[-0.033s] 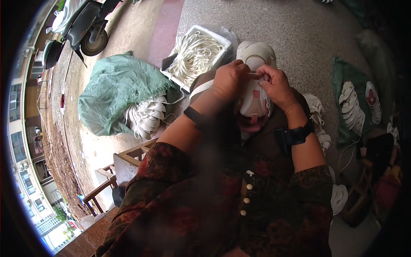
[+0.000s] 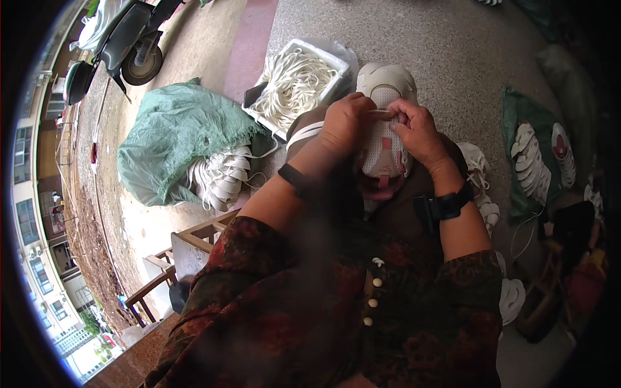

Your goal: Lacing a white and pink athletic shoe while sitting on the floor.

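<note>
**Two hands close on a lace at the throat of a white shoe**

The likeliest slip here, as I judge it, is the white lace (image 2: 380, 112) escaping the pinch: both hands work it at one small spot, and a tug from one side while the other loosens would pull the end back out. The shoe itself could also roll off the lap, since it rests there with only the hands steadying it from above.

The white and pink shoe (image 2: 385, 139) lies on the person's lap at about 12 o'clock from the chest, toe pointing away. The left hand (image 2: 345, 123) comes in from 10 o'clock, wrist bent down, fingers curled tight with the tips pressed on the lace near the top of the shoe. The right hand (image 2: 418, 132) comes in from 2 o'clock, knuckles up, thumb and forefinger closed on the same lace; the two hands nearly touch. Each wrist wears a dark band.

At 11 o'clock beyond the hands stands a white tray of loose laces (image 2: 296, 83). At 9 o'clock a green sack (image 2: 174, 139) spills white shoe parts (image 2: 223, 178) onto the ground, and more white pieces (image 2: 533, 161) lie on a green sheet at 3 o'clock. A scooter (image 2: 126, 39) is parked far off at 10 o'clock
</note>
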Tool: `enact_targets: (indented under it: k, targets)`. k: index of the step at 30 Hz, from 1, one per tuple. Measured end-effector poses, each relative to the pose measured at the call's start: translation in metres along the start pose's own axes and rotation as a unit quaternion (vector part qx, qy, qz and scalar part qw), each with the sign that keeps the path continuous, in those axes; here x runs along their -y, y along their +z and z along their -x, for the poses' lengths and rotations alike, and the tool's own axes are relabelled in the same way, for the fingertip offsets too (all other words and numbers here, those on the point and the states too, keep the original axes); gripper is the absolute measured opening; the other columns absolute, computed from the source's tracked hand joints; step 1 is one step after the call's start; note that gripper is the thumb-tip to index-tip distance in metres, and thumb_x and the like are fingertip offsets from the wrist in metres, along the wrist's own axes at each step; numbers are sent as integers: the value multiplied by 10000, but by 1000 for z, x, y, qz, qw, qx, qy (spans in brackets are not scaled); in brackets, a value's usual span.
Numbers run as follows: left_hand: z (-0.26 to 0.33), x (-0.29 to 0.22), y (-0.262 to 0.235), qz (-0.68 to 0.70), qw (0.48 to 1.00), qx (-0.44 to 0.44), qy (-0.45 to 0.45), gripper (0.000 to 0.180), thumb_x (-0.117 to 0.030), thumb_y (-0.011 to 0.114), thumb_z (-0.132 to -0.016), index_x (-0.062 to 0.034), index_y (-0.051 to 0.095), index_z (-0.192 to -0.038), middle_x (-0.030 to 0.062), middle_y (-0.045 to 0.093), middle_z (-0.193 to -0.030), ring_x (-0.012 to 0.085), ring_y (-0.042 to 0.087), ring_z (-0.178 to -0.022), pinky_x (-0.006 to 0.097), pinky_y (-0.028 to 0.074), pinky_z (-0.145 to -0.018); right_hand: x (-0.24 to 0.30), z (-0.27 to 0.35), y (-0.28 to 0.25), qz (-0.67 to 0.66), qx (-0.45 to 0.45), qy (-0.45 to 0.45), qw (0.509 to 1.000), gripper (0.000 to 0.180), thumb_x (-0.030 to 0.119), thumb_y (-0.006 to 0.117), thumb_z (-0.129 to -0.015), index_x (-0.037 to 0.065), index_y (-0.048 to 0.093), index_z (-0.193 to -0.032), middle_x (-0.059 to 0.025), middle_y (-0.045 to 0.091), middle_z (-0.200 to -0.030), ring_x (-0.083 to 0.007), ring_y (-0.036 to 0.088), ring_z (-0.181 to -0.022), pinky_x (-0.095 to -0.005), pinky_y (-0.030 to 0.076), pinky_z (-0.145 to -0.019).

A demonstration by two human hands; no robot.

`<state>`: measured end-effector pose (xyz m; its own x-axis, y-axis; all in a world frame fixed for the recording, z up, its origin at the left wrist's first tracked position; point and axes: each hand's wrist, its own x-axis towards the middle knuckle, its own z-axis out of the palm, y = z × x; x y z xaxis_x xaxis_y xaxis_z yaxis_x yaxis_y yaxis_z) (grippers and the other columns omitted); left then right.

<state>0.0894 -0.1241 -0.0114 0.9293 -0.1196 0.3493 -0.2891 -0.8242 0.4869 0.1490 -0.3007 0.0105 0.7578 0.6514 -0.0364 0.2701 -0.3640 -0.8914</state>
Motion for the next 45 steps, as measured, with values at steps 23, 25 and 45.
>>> enact_targets:
  k: [23,25,45]
  targets:
    - [7,-38,-8,180,925,-65,-329,192,-131,659,-763,51,644,-822,218,639,-705,303,654,-674,355,506,-650,-7,4,10,-29,-48,-23,998,172,-62,601,-729,47,586,-862,-37,479,-739,-133,450,-650,-262,405,-609]
    - [6,-40,-9,182,911,-69,-365,199,-131,657,-763,53,650,-838,211,645,-710,287,654,-660,352,504,-641,-7,4,11,-25,-67,-50,996,174,-87,594,-711,16,585,-850,8,541,-739,-73,437,-629,-217,390,-581]
    - [14,-24,-9,221,937,-50,-264,222,-146,663,-776,28,617,-904,193,632,-779,293,638,-741,346,498,-679,-5,8,7,-32,-66,-8,997,188,-43,613,-730,46,570,-890,0,465,-673,-99,445,-595,-235,399,-560]
